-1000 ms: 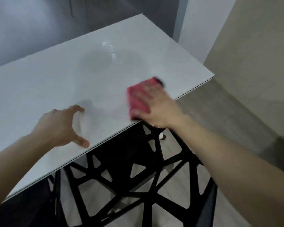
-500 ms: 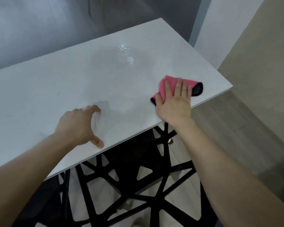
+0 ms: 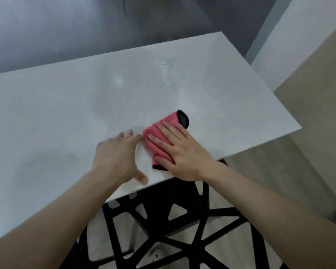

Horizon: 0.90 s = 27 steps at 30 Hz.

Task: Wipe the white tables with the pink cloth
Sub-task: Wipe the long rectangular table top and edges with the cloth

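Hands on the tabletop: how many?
2. The right hand lies flat on the pink cloth near the table's front edge; the left hand rests on the bare surface just left of it.

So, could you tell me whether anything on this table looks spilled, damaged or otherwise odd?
Only one thing: a small whitish smear sits on the white table toward its far side, beyond the pink cloth under the right hand. It may be residue or glare. Nothing looks damaged.

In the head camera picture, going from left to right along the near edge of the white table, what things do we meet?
left hand → pink cloth, pressed flat under the right hand → bare right corner of the white table.
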Each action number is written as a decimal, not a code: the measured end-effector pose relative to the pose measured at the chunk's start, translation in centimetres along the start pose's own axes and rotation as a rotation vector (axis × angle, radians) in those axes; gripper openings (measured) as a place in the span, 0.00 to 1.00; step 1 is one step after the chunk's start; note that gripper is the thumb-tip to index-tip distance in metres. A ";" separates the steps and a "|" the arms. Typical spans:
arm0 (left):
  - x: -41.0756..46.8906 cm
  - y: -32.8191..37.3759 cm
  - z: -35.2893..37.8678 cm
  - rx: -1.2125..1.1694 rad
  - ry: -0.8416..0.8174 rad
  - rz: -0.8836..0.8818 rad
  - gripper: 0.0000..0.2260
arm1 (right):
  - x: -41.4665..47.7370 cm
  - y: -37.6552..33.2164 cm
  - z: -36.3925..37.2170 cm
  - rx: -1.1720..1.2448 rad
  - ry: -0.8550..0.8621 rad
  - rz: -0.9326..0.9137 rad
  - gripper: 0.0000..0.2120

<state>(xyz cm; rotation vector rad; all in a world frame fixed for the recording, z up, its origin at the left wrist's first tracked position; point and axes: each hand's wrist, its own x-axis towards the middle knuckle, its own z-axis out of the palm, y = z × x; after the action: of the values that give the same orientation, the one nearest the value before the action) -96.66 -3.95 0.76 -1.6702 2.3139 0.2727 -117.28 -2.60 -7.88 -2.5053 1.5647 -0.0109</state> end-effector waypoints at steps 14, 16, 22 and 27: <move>-0.1 -1.2 -0.6 -0.046 -0.004 0.054 0.51 | 4.8 5.9 -2.3 -0.042 -0.004 0.154 0.40; 1.5 -2.2 -1.4 -0.101 -0.017 0.048 0.46 | 7.2 8.4 -2.9 0.001 0.045 0.528 0.43; 7.9 -6.9 -1.6 -0.104 -0.121 -0.045 0.69 | 6.1 0.0 -0.2 0.013 0.040 0.063 0.34; 8.8 -7.3 -0.9 -0.128 -0.139 -0.039 0.72 | 7.5 7.5 -2.3 -0.009 0.033 0.258 0.38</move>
<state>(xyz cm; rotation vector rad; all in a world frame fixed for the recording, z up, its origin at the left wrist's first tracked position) -92.48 -14.40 -1.25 -1.6942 2.2010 0.5215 -120.84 -12.82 -7.51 -2.3013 1.8919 -0.0089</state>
